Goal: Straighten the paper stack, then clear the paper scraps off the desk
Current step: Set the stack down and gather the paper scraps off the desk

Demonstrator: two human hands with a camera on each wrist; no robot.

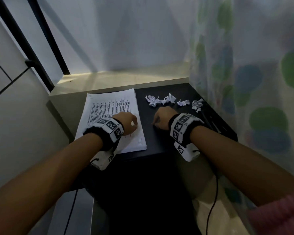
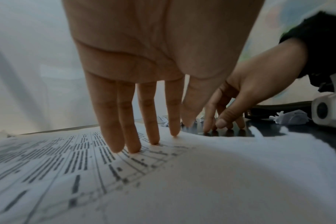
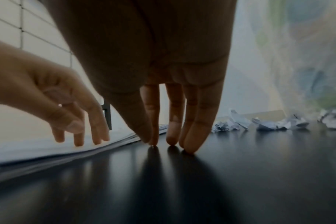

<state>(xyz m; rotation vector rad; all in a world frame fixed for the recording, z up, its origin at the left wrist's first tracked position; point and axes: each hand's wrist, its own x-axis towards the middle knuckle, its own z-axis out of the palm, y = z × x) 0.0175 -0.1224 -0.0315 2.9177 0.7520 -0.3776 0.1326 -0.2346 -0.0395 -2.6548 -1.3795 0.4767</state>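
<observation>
A stack of printed white paper [image 1: 109, 106] lies on the left half of the black desk [image 1: 159, 143]. My left hand [image 1: 127, 122] rests on the sheet, straight fingers [image 2: 132, 145] touching the top page [image 2: 163, 181] near its right edge. My right hand [image 1: 161, 117] stands just right of the stack, straight fingertips [image 3: 172, 141] on the bare desk [image 3: 201, 181], holding nothing. Several crumpled paper scraps [image 1: 166, 100] lie in a row along the desk's far right part, beyond my right hand, also seen as scraps [image 3: 269, 123] in the right wrist view.
A pale ledge [image 1: 117, 80] runs behind the desk under a white wall. A spotted curtain [image 1: 253, 82] hangs along the right side. A dark flat object [image 1: 210, 121] lies at the desk's right edge. White cabinet fronts [image 1: 10, 99] stand at the left.
</observation>
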